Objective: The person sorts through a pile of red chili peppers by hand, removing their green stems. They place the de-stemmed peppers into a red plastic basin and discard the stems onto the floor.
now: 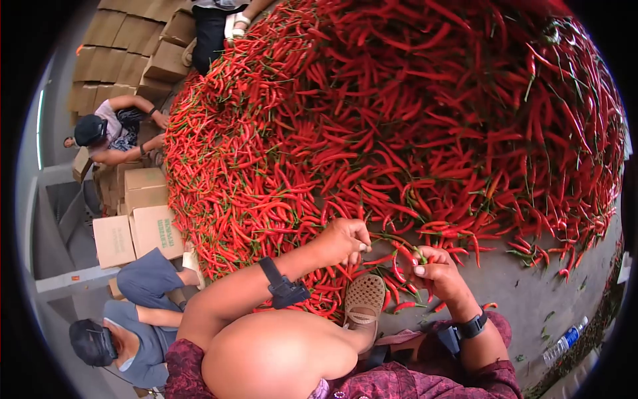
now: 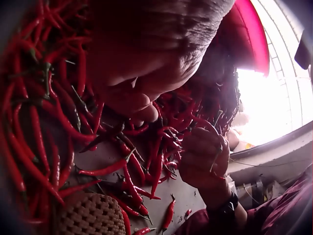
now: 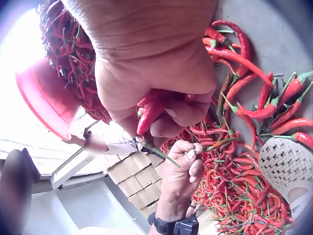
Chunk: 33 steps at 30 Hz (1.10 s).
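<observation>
A bent-fingered right hand grips red chili peppers; one green stem sticks out below its fingertips. Facing it, the left hand is held above the front edge of the chili pile. Its fingers are curled, with the thumb against them in the right wrist view, and no pepper shows in it. A small gap separates the two hands. Loose chilies lie on the grey floor under them, most with green stems.
A woven shoe stands among the chilies below the hands. Cardboard boxes and seated people line the pile's left side. On the floor at right lies a plastic bottle. A pink tub shows in the right wrist view.
</observation>
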Tool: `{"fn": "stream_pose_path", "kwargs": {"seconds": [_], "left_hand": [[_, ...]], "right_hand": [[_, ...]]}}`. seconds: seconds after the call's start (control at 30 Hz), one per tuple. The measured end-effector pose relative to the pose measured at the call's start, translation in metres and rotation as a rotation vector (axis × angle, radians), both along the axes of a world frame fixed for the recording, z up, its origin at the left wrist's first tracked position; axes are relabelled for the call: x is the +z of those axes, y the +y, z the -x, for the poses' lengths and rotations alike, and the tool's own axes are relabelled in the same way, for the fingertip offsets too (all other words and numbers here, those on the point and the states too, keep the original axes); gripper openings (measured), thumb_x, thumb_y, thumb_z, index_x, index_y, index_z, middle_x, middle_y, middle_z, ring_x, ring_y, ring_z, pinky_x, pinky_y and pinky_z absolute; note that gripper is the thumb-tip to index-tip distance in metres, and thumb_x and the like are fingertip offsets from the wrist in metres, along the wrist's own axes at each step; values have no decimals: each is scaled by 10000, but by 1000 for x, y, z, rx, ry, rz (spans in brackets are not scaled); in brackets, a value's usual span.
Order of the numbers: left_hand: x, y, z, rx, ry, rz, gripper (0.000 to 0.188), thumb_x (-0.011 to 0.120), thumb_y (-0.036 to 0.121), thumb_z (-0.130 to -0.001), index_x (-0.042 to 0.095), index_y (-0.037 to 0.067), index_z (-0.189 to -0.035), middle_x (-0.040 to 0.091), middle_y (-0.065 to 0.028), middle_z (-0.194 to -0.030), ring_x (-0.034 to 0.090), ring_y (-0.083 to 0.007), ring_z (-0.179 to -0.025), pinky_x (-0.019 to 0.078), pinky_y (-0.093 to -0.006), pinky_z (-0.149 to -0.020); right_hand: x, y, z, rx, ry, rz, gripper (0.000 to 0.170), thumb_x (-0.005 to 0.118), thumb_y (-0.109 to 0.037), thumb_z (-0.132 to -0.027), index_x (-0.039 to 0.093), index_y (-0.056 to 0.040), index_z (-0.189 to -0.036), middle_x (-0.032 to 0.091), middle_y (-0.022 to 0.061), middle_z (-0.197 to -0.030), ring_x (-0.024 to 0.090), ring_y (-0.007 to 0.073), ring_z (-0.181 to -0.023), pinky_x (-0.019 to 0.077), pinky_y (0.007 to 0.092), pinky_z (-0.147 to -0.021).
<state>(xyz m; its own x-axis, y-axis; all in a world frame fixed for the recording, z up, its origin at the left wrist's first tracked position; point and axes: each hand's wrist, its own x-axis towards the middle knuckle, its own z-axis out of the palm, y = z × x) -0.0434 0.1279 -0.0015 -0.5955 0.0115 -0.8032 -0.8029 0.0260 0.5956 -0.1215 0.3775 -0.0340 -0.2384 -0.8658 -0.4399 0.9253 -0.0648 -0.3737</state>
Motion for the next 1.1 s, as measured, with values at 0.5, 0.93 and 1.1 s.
{"fn": "stream_pose_path", "kwargs": {"seconds": [0.5,0.93,1.1], "left_hand": [[9,-48,2,4,174,362,51,591,8,-827,632,19,-856,616,-21,-715,512,-67,-483,429,-227,-444],[1,-88,46,50,459,972,62,648,60,-712,653,43,-772,641,-119,-683,645,-240,-670,505,-328,-631],[-30,-148,28,138,370,1108,257,763,124,-657,655,2,-854,652,-125,-842,644,-247,-743,510,-354,-679]], "right_hand": [[0,-6,4,-51,-19,26,77,628,-63,-775,563,-73,-816,543,26,-737,416,88,-541,319,225,-464],[-18,-18,-11,154,79,-179,80,630,-111,-822,572,-57,-833,539,-12,-683,425,56,-520,321,213,-468],[-12,-21,-7,80,-34,-103,67,625,-86,-815,583,-53,-855,589,28,-723,456,78,-527,357,223,-481]]}}
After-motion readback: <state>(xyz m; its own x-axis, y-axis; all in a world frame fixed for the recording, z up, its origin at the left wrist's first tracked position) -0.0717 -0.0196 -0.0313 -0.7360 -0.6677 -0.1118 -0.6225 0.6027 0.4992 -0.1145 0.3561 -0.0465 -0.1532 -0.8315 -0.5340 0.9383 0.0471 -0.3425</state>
